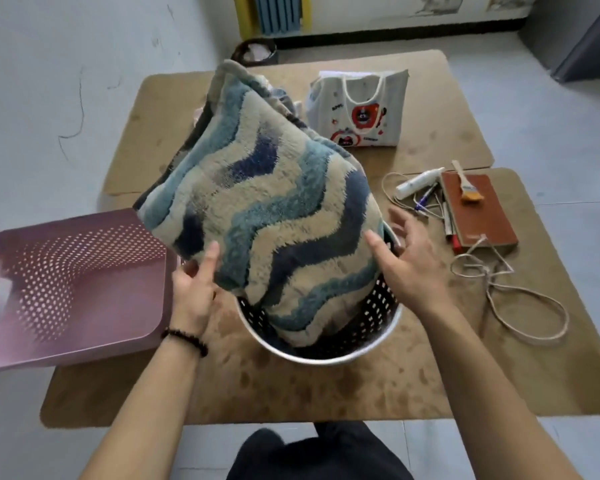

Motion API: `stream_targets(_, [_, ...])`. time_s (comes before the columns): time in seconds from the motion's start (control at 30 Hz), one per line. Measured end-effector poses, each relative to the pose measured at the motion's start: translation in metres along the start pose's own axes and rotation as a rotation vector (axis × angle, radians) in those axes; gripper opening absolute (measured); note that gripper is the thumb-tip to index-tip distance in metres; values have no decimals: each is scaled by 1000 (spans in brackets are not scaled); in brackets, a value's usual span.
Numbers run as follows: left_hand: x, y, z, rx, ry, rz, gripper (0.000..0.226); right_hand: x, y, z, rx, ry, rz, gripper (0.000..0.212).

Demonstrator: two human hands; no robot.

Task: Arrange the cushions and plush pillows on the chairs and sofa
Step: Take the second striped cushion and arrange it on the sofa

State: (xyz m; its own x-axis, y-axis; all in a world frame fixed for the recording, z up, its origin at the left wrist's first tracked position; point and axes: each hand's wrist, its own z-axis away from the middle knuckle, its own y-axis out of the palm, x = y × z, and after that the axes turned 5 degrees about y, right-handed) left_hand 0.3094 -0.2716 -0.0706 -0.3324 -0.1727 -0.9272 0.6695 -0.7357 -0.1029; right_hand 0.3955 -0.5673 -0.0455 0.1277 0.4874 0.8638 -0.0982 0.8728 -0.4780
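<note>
A plush cushion (267, 206) with blue, navy and cream wavy stripes stands tilted in a perforated round basket (371, 327) on a tan mat. More cushions show behind it in the same basket. My left hand (196, 289) is at the cushion's lower left corner, thumb pressed on its front face. My right hand (407, 261) is at its right edge, fingers spread, touching the side without closing on it.
A purple perforated lid or bin (70, 289) lies at the left. A white tote bag (359, 109) stands behind. At the right are a brown notebook (478, 209) with a brush, pens, a white tube and a looped cord (520, 306).
</note>
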Motion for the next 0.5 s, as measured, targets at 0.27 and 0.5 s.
stream_targets(0.27, [-18, 40, -18, -61, -113, 259, 73, 31, 42, -75, 191, 65, 73, 128])
stream_targets(0.5, [-54, 50, 3, 139, 185, 141, 57, 50, 36, -39, 112, 44, -176, 76])
